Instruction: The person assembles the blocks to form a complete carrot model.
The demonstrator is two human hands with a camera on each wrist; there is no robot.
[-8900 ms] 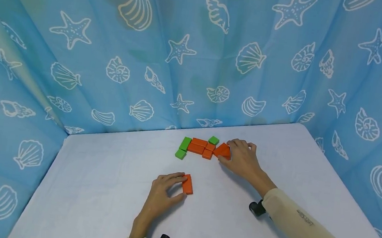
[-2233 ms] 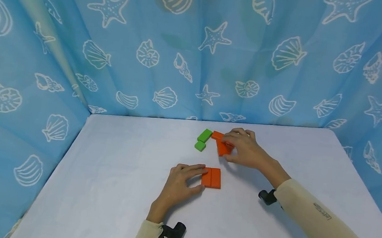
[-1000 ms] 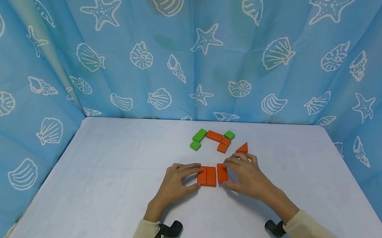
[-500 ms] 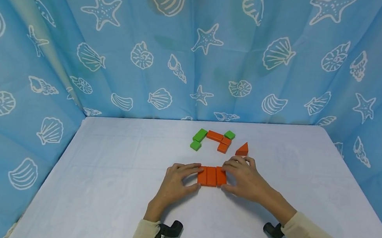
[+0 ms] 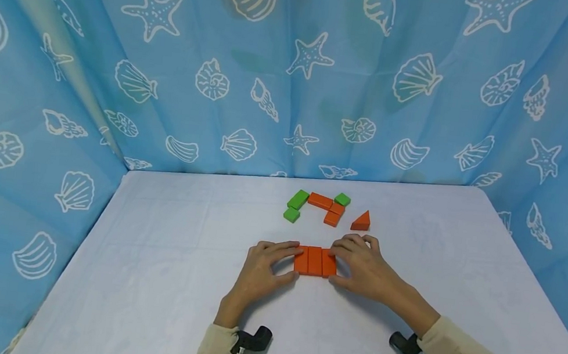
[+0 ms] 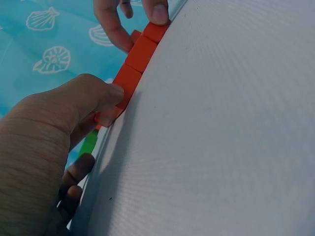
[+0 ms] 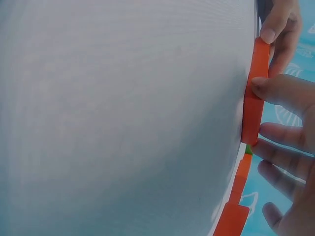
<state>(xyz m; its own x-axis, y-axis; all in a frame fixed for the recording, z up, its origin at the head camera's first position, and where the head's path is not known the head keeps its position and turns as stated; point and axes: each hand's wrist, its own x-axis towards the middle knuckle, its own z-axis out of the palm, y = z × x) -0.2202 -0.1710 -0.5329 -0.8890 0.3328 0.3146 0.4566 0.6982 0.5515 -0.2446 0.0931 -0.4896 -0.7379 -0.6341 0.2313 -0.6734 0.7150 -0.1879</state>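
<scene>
Three flat orange blocks lie side by side on the white table in the head view, touching in a row. My left hand (image 5: pixel 258 272) pinches the left orange block (image 5: pixel 301 262) between thumb and fingers at its near and far ends. The right orange block (image 5: pixel 327 265) is pinched the same way by my right hand (image 5: pixel 365 270). Between them sits the middle orange block (image 5: pixel 314 261), with no finger seen on it. In the left wrist view, my left thumb (image 6: pixel 106 96) presses on the near side of an orange block.
Behind the row stand an orange triangular block (image 5: pixel 361 222), a long orange block (image 5: pixel 320 201) and smaller orange blocks (image 5: pixel 332 217). Green blocks (image 5: pixel 298 199) lie at this group's left, another green block (image 5: pixel 342 199) at its back. A shell-patterned blue curtain (image 5: pixel 249 109) hangs behind the table.
My right hand took an orange block from the back group and brought it forward against the other two, closing the gap. Over the last half second the blocks and both hands stay nearly still.
</scene>
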